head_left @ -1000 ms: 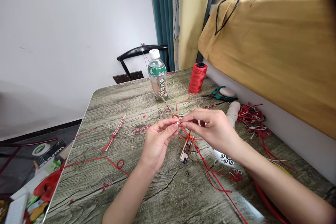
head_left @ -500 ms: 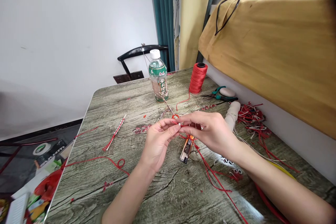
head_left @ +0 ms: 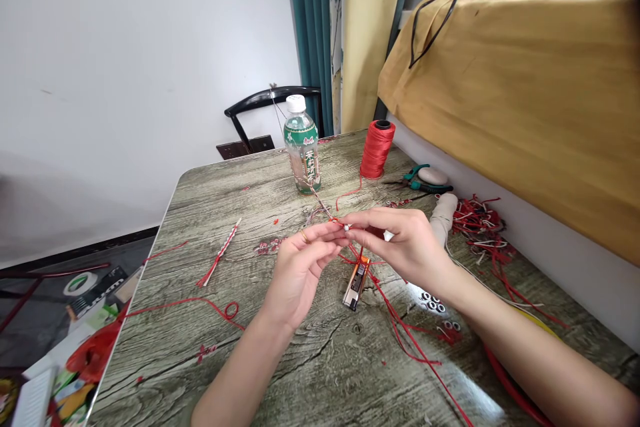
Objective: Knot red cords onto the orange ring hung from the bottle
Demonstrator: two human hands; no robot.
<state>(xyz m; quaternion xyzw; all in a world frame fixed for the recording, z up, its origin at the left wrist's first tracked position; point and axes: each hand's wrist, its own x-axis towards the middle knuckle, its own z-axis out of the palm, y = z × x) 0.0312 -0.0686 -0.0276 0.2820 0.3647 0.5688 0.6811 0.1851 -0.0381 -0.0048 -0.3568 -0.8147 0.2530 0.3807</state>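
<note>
My left hand (head_left: pixel 300 267) and my right hand (head_left: pixel 400 243) meet above the table's middle, both pinched on a red cord (head_left: pixel 360 260) where a small knot or loop forms at the fingertips. A braided strand runs from that spot back to a green-labelled bottle (head_left: pixel 303 147). Loose ends of the red cord trail down over the table toward me. Just below the hands lies a small lighter (head_left: pixel 356 283).
A red thread spool (head_left: pixel 376 149) stands behind the bottle, with pliers (head_left: pixel 420 181) to its right. Cord scraps (head_left: pixel 480 223) pile up at the right edge. A finished red-and-white braid (head_left: pixel 217 257) and a looped red cord (head_left: pixel 200 307) lie at left. The wooden table (head_left: pixel 310 373) meets a bed at right.
Both hands have risen slightly and the right hand's fingers have shifted along the cord; a white cord end now shows between the right fingers.
</note>
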